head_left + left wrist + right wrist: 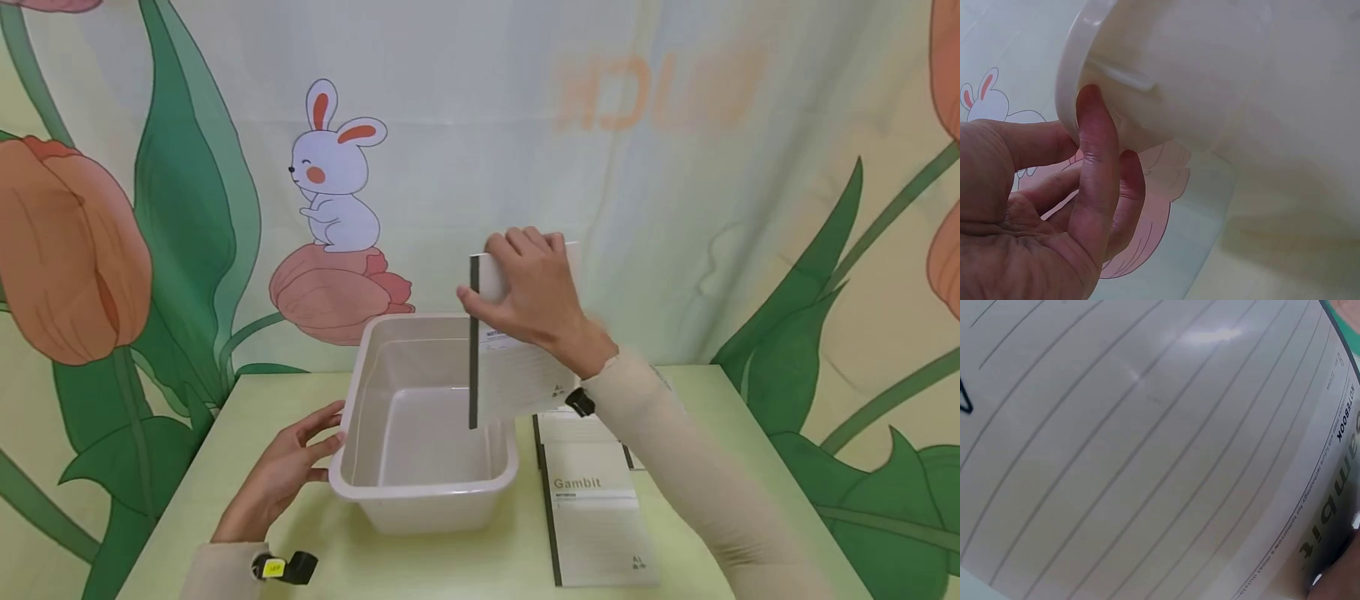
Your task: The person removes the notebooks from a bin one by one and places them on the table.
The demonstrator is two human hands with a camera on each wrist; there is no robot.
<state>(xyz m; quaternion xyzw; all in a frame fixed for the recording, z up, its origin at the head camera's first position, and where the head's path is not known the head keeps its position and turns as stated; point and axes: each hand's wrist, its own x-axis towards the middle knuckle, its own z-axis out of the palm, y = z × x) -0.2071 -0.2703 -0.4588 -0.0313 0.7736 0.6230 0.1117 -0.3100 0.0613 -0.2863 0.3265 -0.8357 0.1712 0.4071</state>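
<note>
My right hand (pixel 536 292) grips a white notebook (pixel 517 383) by its top edge, fingers over the top and thumb near the dark spine. The notebook hangs upright over the right side of a cream plastic basin (pixel 423 492). In the right wrist view the lined notebook cover (pixel 1147 462) fills most of the picture. My left hand (pixel 288 462) is at the left side of the basin, its loosely bent fingertips touching the outside. Up close in the left wrist view, the fingers (pixel 1097 162) lie against the wall just under the rim (pixel 1072 69).
A notebook (pixel 596 533) marked Gambit lies on the pale green table (pixel 277 400) right of the basin, overlapping other notebooks (pixel 577 427) behind it, partly hidden by my right arm. A curtain (pixel 480 167) printed with tulips and a rabbit hangs behind the table.
</note>
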